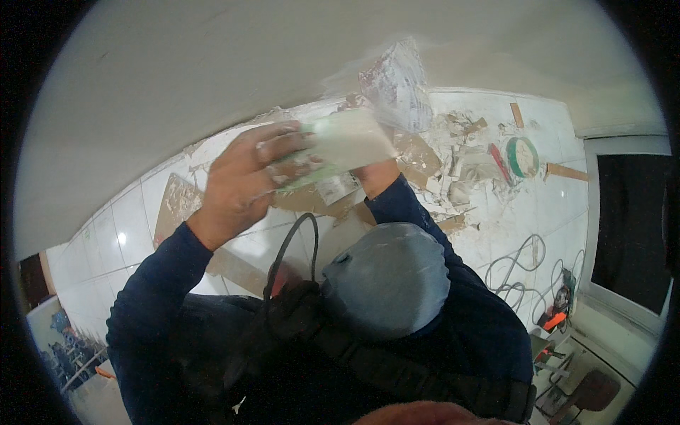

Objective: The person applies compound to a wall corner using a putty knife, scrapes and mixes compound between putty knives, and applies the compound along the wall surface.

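Observation:
My left hand [251,177], its fingers smudged white, is curled over the left end of a flat, pale green board [343,145] with white material on it, held above the floor. My right hand [375,178] is at the board's underside, its fingers hidden behind it. A crumpled clear plastic bag streaked white [397,81] lies just beyond the board. A round blue-grey piece, perhaps a mask [384,280], is at my chest beside a black strap.
Scrap board [177,212] and debris lie on white tiles [127,234] along the wall. At right are a green-rimmed tub [522,157], a red tool [499,163], wooden strips [567,171], looped cables [517,262], an orange-black tool [556,319] and a dark framed opening [627,227].

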Action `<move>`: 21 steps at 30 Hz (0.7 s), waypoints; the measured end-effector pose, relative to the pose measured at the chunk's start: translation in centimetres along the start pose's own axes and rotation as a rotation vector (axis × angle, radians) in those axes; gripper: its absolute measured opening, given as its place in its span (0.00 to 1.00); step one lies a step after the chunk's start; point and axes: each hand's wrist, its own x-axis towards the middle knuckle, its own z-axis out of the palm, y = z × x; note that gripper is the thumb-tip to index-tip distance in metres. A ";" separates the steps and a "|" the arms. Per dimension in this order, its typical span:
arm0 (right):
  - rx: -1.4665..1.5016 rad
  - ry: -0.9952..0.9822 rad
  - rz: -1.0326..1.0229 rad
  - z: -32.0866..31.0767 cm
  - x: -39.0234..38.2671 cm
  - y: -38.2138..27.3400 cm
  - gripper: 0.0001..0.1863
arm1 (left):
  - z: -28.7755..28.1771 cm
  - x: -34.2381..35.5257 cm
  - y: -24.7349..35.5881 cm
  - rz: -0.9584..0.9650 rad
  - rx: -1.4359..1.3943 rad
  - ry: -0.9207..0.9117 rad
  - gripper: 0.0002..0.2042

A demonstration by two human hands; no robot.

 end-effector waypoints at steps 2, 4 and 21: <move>-0.008 -0.023 0.044 -0.3 -0.3 0.9 0.09 | 0.4 0.3 1.0 -0.042 0.028 -0.026 0.18; -0.011 -0.050 0.092 -0.4 -0.2 1.4 0.08 | 0.3 0.6 1.1 -0.058 0.062 -0.039 0.19; -0.586 0.069 -0.116 1.4 -1.2 1.2 0.15 | -2.6 0.8 -4.0 -0.759 -0.899 0.682 0.21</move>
